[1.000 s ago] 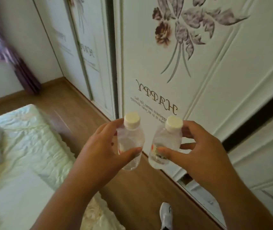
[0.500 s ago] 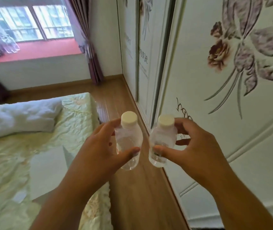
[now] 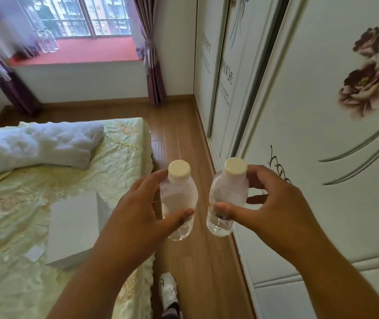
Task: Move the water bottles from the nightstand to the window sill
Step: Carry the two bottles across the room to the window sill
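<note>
Two bottles, one per hand
Left hand (image 3: pixel 135 217) grips one bottle (image 3: pixel 179 203), right hand (image 3: pixel 273 210) grips the other bottle (image 3: pixel 226 199); window sill (image 3: pixel 80 51) at 11 o'clock.

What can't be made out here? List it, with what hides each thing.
Head view only:
- Bottles on the window sill: blurred and small, so no count.
- Nightstand: outside the frame.
- Label on the right bottle: partly behind the right hand thumb, print too small.
- Left bottle far side: covered by the left hand fingers.
- White shoe: cut off at the bottom edge.
</note>
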